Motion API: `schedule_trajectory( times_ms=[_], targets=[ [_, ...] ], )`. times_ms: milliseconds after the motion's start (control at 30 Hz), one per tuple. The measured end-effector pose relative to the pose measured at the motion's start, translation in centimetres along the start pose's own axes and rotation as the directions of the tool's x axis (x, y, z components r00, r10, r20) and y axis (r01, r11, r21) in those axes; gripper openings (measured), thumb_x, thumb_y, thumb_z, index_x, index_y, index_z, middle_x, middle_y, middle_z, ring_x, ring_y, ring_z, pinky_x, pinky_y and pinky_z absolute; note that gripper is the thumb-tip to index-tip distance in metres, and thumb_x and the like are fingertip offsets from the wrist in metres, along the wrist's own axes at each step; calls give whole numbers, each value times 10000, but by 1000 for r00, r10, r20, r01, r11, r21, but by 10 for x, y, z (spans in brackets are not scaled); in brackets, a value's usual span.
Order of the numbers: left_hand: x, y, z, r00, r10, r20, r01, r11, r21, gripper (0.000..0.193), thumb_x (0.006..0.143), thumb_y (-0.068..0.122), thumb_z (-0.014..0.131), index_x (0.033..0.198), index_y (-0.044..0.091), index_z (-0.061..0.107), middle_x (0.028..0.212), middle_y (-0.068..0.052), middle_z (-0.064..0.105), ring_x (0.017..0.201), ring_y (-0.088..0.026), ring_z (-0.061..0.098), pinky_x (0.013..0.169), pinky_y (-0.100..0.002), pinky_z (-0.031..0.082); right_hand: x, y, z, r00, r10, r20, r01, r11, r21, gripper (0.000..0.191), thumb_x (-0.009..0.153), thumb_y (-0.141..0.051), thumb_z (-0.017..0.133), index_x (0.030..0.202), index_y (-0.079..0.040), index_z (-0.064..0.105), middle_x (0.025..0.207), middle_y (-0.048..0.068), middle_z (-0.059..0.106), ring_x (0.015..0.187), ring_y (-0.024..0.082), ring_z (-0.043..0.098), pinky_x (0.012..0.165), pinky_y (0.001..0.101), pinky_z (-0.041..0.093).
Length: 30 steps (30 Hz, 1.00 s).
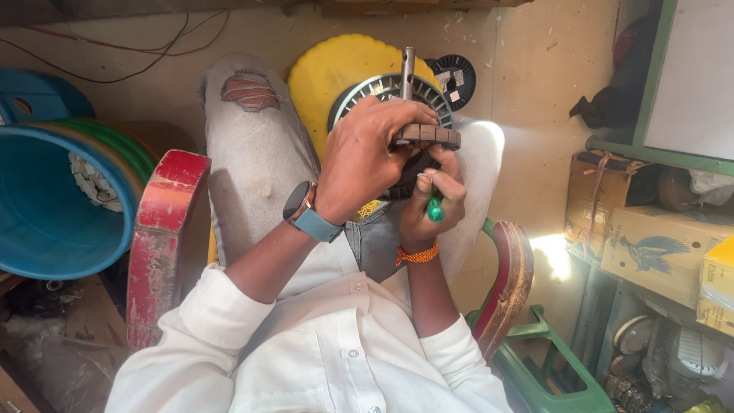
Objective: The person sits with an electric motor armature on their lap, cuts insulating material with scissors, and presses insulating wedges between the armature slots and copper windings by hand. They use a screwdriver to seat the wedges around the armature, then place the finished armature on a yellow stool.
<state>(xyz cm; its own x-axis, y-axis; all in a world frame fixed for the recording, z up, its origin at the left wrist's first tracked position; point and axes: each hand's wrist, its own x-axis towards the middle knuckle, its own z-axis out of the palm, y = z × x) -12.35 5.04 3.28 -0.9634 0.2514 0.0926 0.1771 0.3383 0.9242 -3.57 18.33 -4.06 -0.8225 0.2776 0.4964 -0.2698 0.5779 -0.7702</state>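
Observation:
My left hand [365,157] grips a round motor rotor [428,135] with a slotted metal rim and a steel shaft [407,67] sticking up, held over my lap. A watch with a blue strap sits on that wrist. My right hand [434,200] is just below the rotor, closed around a green-handled tool [435,209] whose tip is hidden behind the rotor. An orange thread band circles the right wrist. Behind the rotor lies a yellow scalloped disc [336,73].
I sit in a red plastic chair [160,229] wearing torn grey jeans. A blue tub [53,206] stands at the left. A black wire spool [456,76] lies on the floor. Cardboard boxes [657,248] and a green stool [547,359] crowd the right.

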Motion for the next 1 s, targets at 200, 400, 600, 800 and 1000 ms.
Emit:
schedule_trajectory(
  times_ms=[200,400,600,800,1000],
  targets=[
    [2,-2,2,1000,-8,27,7,1000,11,318,767,26,766,1066,131,738,1054,-6,765,886,-267,636,813,-371,512,7,2,5,1000,15,24,-17,996,82,238,1122,-275,550,1120,-47,481,1171,173,635,1054,218,628,908,331,529],
    [4,-1,5,999,-34,8,34,999,25,287,780,35,771,1043,147,738,1000,11,760,856,-248,621,783,-371,504,7,5,7,998,48,36,-51,993,103,248,1122,-271,572,1110,-36,494,1201,187,619,1088,228,619,958,363,526],
    [2,1,2,1000,-12,7,12,999,31,295,773,56,797,1045,154,736,977,9,755,844,-264,604,778,-390,496,25,3,-19,960,281,5,-271,920,282,250,1026,-249,653,1085,-25,558,1141,132,684,741,116,590,649,253,509],
    [-2,1,3,1000,-14,20,14,1000,22,252,799,120,820,1030,160,728,937,-4,739,883,-280,624,756,-416,485,45,-2,-31,991,-133,-30,127,980,-153,166,1007,-106,789,1039,-26,647,1012,73,669,900,202,695,797,317,572],
    [-5,0,3,1000,-14,-7,14,997,72,272,781,77,778,1037,156,730,929,-29,729,883,-305,611,741,-433,488,51,-4,-23,963,-269,-2,264,946,-187,190,909,16,823,1034,-28,686,992,86,689,909,228,712,784,358,598]
  ],
)
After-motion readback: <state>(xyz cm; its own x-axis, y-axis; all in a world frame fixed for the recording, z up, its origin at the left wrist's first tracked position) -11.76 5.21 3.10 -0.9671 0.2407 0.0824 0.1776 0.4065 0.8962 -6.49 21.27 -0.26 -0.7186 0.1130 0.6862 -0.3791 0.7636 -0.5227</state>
